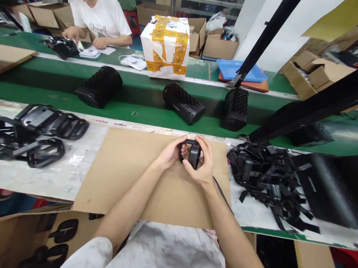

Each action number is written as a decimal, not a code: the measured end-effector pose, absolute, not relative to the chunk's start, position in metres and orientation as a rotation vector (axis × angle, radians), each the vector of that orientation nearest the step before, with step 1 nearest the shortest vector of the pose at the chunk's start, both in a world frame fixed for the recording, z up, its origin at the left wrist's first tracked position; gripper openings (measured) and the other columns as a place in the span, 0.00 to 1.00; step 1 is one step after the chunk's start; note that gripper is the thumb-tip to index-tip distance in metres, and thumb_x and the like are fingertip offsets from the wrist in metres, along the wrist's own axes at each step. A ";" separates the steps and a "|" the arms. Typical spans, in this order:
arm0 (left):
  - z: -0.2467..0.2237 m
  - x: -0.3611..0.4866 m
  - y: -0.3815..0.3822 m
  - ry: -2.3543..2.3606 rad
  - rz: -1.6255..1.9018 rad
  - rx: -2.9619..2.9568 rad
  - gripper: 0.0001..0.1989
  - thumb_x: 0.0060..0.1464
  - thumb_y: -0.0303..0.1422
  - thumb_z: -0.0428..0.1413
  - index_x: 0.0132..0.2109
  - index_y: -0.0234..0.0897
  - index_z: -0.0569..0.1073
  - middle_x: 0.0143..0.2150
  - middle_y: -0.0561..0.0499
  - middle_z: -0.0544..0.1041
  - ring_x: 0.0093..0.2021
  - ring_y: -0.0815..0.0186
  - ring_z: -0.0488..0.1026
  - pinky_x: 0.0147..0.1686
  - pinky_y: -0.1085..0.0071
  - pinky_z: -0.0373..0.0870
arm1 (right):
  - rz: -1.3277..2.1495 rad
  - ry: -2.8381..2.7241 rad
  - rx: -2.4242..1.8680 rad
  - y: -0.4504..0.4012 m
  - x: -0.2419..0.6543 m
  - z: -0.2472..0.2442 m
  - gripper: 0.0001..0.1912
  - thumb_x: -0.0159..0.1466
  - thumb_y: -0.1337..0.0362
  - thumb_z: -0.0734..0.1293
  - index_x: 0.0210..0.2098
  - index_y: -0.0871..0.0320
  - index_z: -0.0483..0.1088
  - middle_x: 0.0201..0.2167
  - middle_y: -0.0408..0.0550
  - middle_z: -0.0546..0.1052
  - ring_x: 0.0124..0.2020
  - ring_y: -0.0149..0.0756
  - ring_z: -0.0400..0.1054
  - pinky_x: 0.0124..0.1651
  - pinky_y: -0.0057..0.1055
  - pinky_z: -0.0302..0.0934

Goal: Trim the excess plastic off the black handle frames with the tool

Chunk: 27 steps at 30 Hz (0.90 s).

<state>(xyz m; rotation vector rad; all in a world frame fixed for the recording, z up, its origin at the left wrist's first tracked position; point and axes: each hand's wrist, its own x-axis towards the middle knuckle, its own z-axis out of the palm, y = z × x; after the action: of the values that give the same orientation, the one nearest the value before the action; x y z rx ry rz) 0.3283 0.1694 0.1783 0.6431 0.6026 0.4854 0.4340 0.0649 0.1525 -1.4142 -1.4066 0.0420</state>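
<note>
Over a brown cardboard sheet, I hold a black plastic part with a rounded frame and a short bar at its top. My left hand is closed on the part's left side, its fingertips showing through the gap. From the right, my right hand grips the rounded end between thumb and fingers. Loose black strips and brackets lie in a heap to the right of the sheet. To the left, several black frames rest on the white table surface.
Black perforated housings lie along the green conveyor belt. Beyond it stands a taped white box, and a person handles papers. A dark post slants in from the right. An open carton holds black pieces.
</note>
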 end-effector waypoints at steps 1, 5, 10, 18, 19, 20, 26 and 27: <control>0.177 0.328 0.170 0.615 0.505 0.654 0.21 0.53 0.43 0.64 0.24 0.36 0.64 0.20 0.56 0.61 0.22 0.74 0.58 0.25 0.75 0.59 | 0.065 -1.419 -1.425 0.066 0.436 0.154 0.39 0.62 0.55 0.71 0.70 0.57 0.59 0.68 0.62 0.63 0.71 0.55 0.58 0.72 0.58 0.56; 0.168 0.326 0.178 0.706 0.704 0.732 0.27 0.50 0.46 0.64 0.22 0.39 0.56 0.19 0.60 0.52 0.20 0.75 0.49 0.22 0.75 0.51 | 0.200 -1.455 -1.523 0.056 0.445 0.179 0.32 0.68 0.53 0.67 0.68 0.56 0.62 0.70 0.60 0.62 0.72 0.53 0.57 0.71 0.54 0.57; 0.159 0.325 0.179 0.774 0.893 1.067 0.26 0.54 0.50 0.61 0.24 0.38 0.59 0.22 0.57 0.56 0.23 0.73 0.55 0.25 0.74 0.54 | 0.321 -1.427 -1.898 0.007 0.453 0.205 0.12 0.68 0.56 0.69 0.49 0.52 0.75 0.51 0.53 0.76 0.55 0.47 0.72 0.60 0.45 0.66; 0.158 0.331 0.167 0.649 0.801 1.355 0.26 0.58 0.52 0.56 0.24 0.37 0.62 0.23 0.56 0.58 0.26 0.71 0.57 0.29 0.72 0.59 | 0.532 -1.097 -2.202 -0.046 0.465 0.153 0.19 0.65 0.50 0.66 0.46 0.57 0.74 0.38 0.54 0.78 0.40 0.47 0.73 0.45 0.43 0.68; 0.157 0.331 0.167 0.646 0.784 1.342 0.26 0.58 0.53 0.56 0.24 0.37 0.62 0.23 0.56 0.59 0.26 0.71 0.57 0.29 0.72 0.59 | 0.635 -1.023 -2.141 -0.049 0.465 0.153 0.20 0.65 0.48 0.67 0.45 0.57 0.74 0.35 0.52 0.77 0.35 0.44 0.73 0.40 0.40 0.68; 0.156 0.331 0.168 0.643 0.767 1.322 0.26 0.57 0.54 0.56 0.24 0.37 0.63 0.23 0.56 0.59 0.25 0.71 0.57 0.28 0.72 0.59 | 0.767 -0.930 -2.057 -0.051 0.463 0.155 0.22 0.65 0.46 0.67 0.46 0.58 0.74 0.30 0.49 0.76 0.28 0.41 0.70 0.33 0.36 0.66; 0.151 0.333 0.160 0.711 0.826 1.356 0.25 0.59 0.51 0.56 0.24 0.37 0.62 0.23 0.56 0.58 0.26 0.71 0.56 0.28 0.72 0.56 | 1.219 -0.549 -1.670 -0.071 0.427 0.158 0.28 0.68 0.37 0.61 0.39 0.57 0.70 0.15 0.33 0.58 0.13 0.25 0.48 0.16 0.24 0.43; 0.152 0.333 0.157 0.725 0.850 1.377 0.25 0.60 0.49 0.55 0.24 0.37 0.61 0.23 0.56 0.57 0.26 0.71 0.55 0.28 0.72 0.56 | 1.198 -0.579 -1.687 -0.073 0.421 0.157 0.28 0.68 0.37 0.62 0.37 0.57 0.70 0.15 0.33 0.57 0.14 0.25 0.48 0.17 0.24 0.44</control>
<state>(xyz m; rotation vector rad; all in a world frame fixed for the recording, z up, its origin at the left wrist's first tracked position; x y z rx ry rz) 0.3335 0.1566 0.1516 1.3767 0.7254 0.8504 0.4212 -0.0734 0.1571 -1.6868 -0.5790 1.1982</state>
